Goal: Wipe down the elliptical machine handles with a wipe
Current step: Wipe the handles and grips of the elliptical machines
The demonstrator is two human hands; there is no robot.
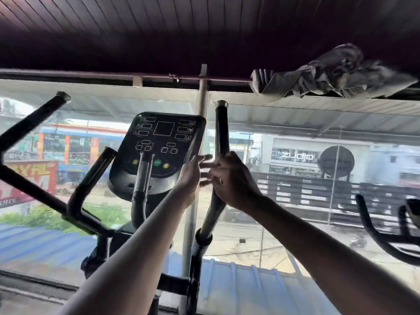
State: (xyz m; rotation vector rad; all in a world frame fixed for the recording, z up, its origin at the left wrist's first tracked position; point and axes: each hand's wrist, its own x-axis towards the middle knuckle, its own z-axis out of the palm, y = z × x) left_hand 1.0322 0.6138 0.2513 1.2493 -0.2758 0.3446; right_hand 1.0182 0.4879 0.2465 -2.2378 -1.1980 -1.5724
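Observation:
The elliptical's tall right handle (221, 133) rises just right of the black console (159, 142). My right hand (229, 178) is wrapped around this handle at mid-height. My left hand (193, 173) is beside it on the left, fingers spread and reaching to the handle, with nothing in it. No wipe shows in either hand. A grey cloth (336, 71) is draped over a rail up at the top right, apart from both hands. The tall left handle (34, 119) slants away at the far left, and a short inner grip (95, 171) stands below it.
A glass window wall with a white upright post (202, 98) stands right behind the machine, with a street outside. Black handlebars of another machine (375, 230) curve in at the right edge. A dark slatted ceiling hangs low overhead.

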